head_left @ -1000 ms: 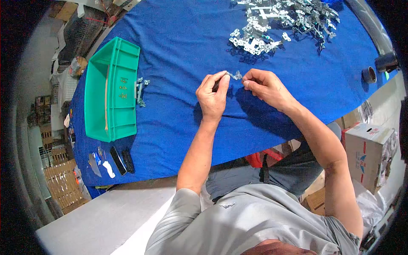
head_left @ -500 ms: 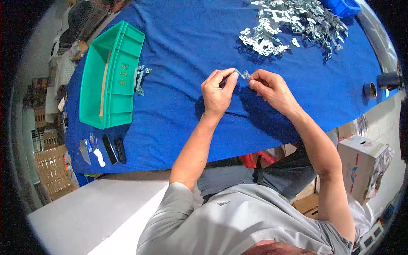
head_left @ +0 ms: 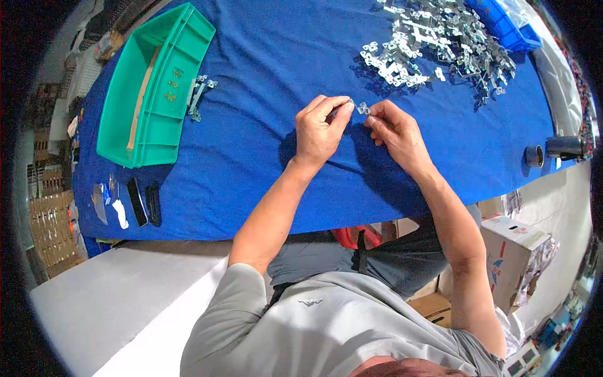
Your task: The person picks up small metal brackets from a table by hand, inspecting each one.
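A small metal bracket (head_left: 362,109) is held between my two hands above the blue cloth. My left hand (head_left: 320,130) pinches its left end between thumb and fingertips. On the other side, the thumb and index finger of my right hand (head_left: 397,131) close on the bracket's right end. Fingertips cover both ends, so its full shape is hidden. A large heap of similar metal brackets (head_left: 440,44) lies beyond my right hand. A few more brackets (head_left: 197,97) rest against the near side of a green plastic bin (head_left: 164,107) on the left.
Blue cloth (head_left: 251,188) covers the table. A blue tray (head_left: 505,28) stands behind the heap. Dark cylindrical items (head_left: 559,149) sit at the right edge. A phone-like dark slab (head_left: 137,201) and small tools lie front left. Below the table at right stands a cardboard box (head_left: 512,251).
The camera view has shifted slightly, so the bin and the table edge appear higher up and farther left. Both hands keep their pinch on the bracket, with little visible movement.
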{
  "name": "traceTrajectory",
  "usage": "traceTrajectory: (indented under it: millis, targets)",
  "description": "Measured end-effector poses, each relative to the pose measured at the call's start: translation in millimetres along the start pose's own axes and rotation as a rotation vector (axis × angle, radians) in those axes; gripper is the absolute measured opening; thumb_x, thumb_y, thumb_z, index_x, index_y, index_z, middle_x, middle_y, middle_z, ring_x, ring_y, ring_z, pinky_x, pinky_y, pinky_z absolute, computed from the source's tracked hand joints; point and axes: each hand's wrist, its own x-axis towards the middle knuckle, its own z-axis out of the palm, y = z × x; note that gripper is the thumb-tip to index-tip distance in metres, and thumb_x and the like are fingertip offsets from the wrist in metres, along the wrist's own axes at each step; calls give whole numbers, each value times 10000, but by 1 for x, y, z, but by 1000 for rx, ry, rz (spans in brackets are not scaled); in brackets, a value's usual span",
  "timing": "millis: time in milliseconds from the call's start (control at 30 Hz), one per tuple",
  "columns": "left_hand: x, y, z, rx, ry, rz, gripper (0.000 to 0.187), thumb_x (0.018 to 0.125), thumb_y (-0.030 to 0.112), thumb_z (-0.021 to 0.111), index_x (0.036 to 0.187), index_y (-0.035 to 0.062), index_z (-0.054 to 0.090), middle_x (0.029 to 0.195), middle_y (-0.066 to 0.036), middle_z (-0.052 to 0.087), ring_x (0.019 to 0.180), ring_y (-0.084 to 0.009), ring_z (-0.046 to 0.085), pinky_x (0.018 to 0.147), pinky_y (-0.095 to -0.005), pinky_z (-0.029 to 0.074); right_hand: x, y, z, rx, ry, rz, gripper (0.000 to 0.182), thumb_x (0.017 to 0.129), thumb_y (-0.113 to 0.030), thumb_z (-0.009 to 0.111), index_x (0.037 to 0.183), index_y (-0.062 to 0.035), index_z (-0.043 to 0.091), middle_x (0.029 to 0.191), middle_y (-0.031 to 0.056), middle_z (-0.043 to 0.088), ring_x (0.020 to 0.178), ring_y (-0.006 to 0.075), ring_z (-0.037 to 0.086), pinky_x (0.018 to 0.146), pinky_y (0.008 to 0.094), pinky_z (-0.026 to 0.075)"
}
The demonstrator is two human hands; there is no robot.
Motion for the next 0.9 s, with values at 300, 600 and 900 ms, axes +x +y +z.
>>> traceTrajectory:
  millis: [300, 600, 900]
  targets:
    - [-3, 5, -1, 101, -89, 98, 120, 865, 79, 750, 973, 28, 753, 795, -74, 681, 634, -131, 627, 566, -275, 491, 0, -1, -1, -14, -3, 36, 192, 969, -169, 657, 1087, -17, 645, 888, 57, 666, 740, 113, 600, 652, 283, 503]
    - [-3, 5, -3, 100, -67, -26, 118, 871, 83, 751, 972, 22, 758, 803, -77, 701, 678, -132, 660, 603, -272, 512, 1, -2, -6, 61, 159, -105, 167, 990, -192, 638, 1020, -29, 657, 876, 7, 633, 752, 92, 548, 673, 266, 455]
    - [0, 5, -4, 2, 3, -30, 92, 887, 80, 737, 945, 9, 747, 798, -85, 700, 662, -134, 653, 593, -283, 513, -2, -9, -2, 187, -108, 171, 201, 1032, -228, 578, 1069, -43, 645, 850, -10, 624, 646, 40, 520, 532, 194, 406]
